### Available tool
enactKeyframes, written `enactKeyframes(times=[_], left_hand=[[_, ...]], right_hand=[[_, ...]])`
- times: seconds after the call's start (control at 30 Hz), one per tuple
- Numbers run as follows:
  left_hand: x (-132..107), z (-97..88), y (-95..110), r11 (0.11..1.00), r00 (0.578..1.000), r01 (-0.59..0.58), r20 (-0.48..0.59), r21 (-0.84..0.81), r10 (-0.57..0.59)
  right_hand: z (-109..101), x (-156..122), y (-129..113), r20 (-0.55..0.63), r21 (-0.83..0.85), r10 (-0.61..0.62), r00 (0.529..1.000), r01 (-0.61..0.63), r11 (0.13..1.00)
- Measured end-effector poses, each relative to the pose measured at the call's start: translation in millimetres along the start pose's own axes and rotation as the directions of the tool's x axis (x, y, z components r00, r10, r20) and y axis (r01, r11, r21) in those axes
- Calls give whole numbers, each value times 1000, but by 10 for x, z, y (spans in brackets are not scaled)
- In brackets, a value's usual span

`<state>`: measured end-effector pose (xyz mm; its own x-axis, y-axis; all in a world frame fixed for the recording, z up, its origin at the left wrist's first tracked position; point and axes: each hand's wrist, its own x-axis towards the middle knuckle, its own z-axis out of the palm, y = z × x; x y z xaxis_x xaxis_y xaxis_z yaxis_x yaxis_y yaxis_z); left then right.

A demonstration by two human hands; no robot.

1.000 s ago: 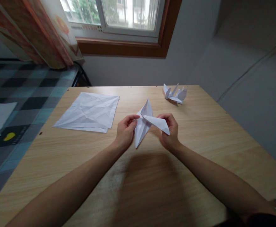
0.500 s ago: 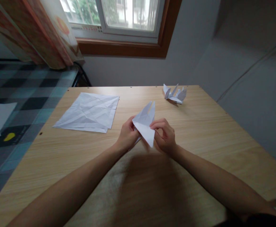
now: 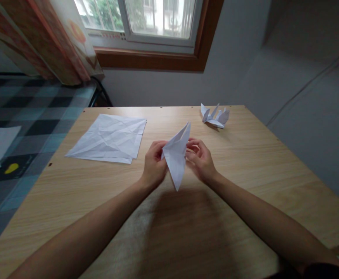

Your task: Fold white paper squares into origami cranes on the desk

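Note:
A white folded-paper piece (image 3: 175,155) is held above the middle of the table, with two narrow points at the top and one broad point hanging down. My left hand (image 3: 155,162) grips its left edge, the fingers partly hidden behind the paper. At the opposite edge, the curled thumb and fingers of my right hand (image 3: 201,161) pinch the paper. Beyond them, toward the back right, finished-looking paper cranes (image 3: 216,118) with raised wings stand on the table.
Creased white paper sheets (image 3: 108,137) lie stacked at the left of the wooden table (image 3: 259,174). A bed with a checked cover (image 3: 32,97) adjoins the left side, with a white paper piece on it. A window (image 3: 158,23) and wall lie behind.
The folded paper's lower flap has swung from the right to point more downward, and its upper points have drawn closer together. My right hand has shifted slightly along the right edge.

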<state>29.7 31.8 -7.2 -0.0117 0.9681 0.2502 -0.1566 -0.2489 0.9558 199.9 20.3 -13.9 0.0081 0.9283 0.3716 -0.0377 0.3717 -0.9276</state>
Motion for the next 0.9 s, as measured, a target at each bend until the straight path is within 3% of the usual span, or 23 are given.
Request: enactKeyframes(times=[0.1, 0.33, 0.47, 0.57, 0.7, 0.8, 0.9], left_hand=[[-34, 30, 47, 992, 993, -113, 45, 55, 111], [-48, 72, 126, 998, 997, 67, 43, -8, -67], [-25, 67, 114, 997, 997, 76, 10, -27, -76], [-27, 37, 82, 992, 998, 61, 5, 110, -62], [-71, 6, 92, 908, 988, -156, 55, 389, 146], [-126, 4, 129, 771, 929, -370, 188, 518, 319], [-175, 6, 151, 669, 868, -496, 337, 553, 365]], right_hand=[[47, 6, 30, 46, 152, 125, 991, -131, 980], [36, 6, 35, -69, 49, 149, 986, -146, 988], [26, -9, 62, -17, 101, 182, 983, -179, 979], [40, -37, 30, 41, 31, 157, 987, -159, 987], [78, -83, -74, 143, -42, 96, 985, -91, 995], [128, -116, -137, 190, 131, 143, 971, -170, 977], [182, -134, -180, 201, 230, 236, 951, -280, 932]])
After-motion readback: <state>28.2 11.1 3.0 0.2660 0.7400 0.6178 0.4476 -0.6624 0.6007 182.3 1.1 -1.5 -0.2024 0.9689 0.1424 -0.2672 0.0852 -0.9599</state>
